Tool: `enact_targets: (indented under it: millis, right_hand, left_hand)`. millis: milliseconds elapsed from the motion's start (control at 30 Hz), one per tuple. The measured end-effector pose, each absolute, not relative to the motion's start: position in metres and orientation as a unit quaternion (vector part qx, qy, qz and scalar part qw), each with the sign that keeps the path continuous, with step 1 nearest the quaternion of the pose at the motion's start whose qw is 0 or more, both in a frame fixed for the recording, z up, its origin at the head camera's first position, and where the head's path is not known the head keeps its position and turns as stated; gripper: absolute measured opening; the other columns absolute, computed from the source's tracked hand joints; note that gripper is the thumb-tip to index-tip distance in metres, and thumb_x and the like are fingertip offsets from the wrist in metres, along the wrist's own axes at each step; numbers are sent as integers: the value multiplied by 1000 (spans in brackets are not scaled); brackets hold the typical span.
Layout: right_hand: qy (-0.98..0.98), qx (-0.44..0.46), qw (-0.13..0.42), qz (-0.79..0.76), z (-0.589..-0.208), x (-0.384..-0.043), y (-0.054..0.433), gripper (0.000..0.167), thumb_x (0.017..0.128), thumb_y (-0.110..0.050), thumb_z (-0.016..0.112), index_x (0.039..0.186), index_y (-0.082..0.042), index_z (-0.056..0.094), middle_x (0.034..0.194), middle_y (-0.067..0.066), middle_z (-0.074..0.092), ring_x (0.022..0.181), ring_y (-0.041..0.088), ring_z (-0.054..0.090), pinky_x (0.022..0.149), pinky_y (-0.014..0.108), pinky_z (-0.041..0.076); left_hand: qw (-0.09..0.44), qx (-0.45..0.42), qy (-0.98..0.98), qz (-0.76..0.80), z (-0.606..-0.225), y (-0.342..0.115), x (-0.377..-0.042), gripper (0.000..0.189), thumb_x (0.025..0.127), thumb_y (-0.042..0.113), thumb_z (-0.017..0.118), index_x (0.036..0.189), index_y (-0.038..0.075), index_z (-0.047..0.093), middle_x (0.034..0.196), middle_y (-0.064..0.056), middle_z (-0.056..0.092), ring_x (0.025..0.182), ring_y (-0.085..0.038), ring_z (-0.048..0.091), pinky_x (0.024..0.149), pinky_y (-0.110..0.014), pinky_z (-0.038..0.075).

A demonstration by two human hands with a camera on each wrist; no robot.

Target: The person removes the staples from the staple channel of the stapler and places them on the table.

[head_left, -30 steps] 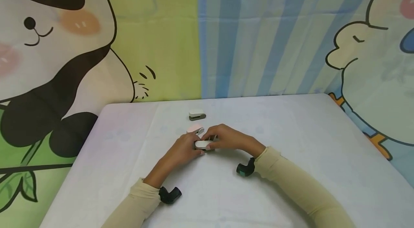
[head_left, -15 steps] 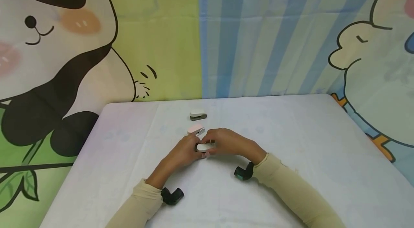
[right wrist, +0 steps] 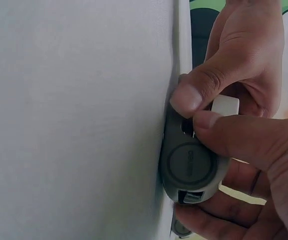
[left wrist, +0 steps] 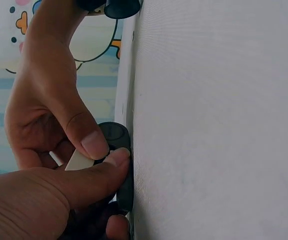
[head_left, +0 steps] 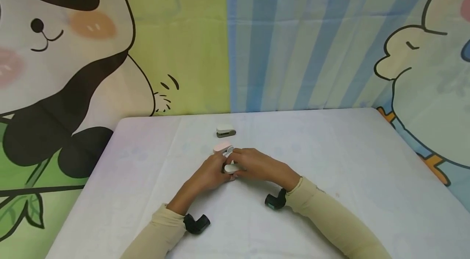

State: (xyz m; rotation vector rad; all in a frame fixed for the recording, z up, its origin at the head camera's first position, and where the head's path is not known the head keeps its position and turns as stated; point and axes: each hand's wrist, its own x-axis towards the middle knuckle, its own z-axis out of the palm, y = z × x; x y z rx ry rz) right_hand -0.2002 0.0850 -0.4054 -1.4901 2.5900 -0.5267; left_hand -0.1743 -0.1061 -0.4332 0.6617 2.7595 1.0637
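Note:
A small stapler (head_left: pixel 232 168) with a white top is held between both hands at the middle of the table. Its dark grey base (right wrist: pixel 189 165) faces the right wrist camera, lying on its side close to the cloth. My left hand (head_left: pixel 210 172) grips one end, its thumb (right wrist: pixel 187 99) pressed on the base. From the other side my right hand (head_left: pixel 262 165) pinches the stapler, thumb (left wrist: pixel 95 145) near the left thumb. A white piece (right wrist: pixel 226 105) sticks up between the hands. Fingers hide much of the stapler's middle.
Just beyond the hands lies a pink stapler (head_left: pixel 221 147). Farther back is another white-and-grey stapler (head_left: pixel 225 131). A white cloth covers the table (head_left: pixel 323 153), which meets a cartoon-printed curtain (head_left: pixel 286 38) at its far edge.
The right hand has come slightly nearer the body and covers more of the stapler's right end. The held stapler has shifted slightly nearer too. Both other staplers lie where they were.

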Motion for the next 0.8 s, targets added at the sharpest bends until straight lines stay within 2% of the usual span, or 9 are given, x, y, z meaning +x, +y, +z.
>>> enact_targets:
  millis: [67,267,467,567,633,800]
  right_hand:
    - [853,-489,64,-170,-405,-199,88,32,89,-18,74,116,-11,58,115,1,58,99,13,59,84,28,47]
    - [860,-450,105,-217,-399,-198,96,32,94,-12,66,121,-13,48,96,-3,54,77,12,52,69,28,44]
    - [844,-488,83,-208,-399,-201,95,40,94,-9,64,130,-18,51,107,-3,54,77,10,49,67,27,43]
    - [842,-488,87,-211,-397,-202,96,32,94,-10,65,124,-18,57,101,-4,52,74,12,48,66,27,42]
    - [842,-479,98,-228,-396,-204,98,28,92,-10,66,118,-16,58,98,-6,52,78,12,50,71,28,43]
    - [847,-442,123,-270,-392,-206,104,22,83,-4,67,100,-14,57,85,-7,52,77,11,47,69,29,39]
  left_hand:
    - [60,222,906,355,-434,-105,-175,22,79,18,83,80,10,62,80,2,57,67,-12,50,59,-29,42]
    - [66,215,902,368,-438,-105,-175,24,76,15,85,73,9,61,73,3,57,64,-11,50,55,-27,41]
    - [65,225,901,365,-434,-108,-175,21,77,14,84,79,10,63,70,3,57,64,-12,51,57,-29,42]
    - [67,223,904,359,-434,-108,-177,22,77,14,84,76,9,62,69,3,56,64,-12,50,56,-29,41]
    - [67,223,905,357,-434,-108,-177,22,76,13,85,77,8,63,69,4,57,65,-11,50,57,-28,42]
    - [75,213,906,359,-435,-105,-174,20,76,13,85,82,4,67,74,4,60,70,-11,51,62,-28,44]
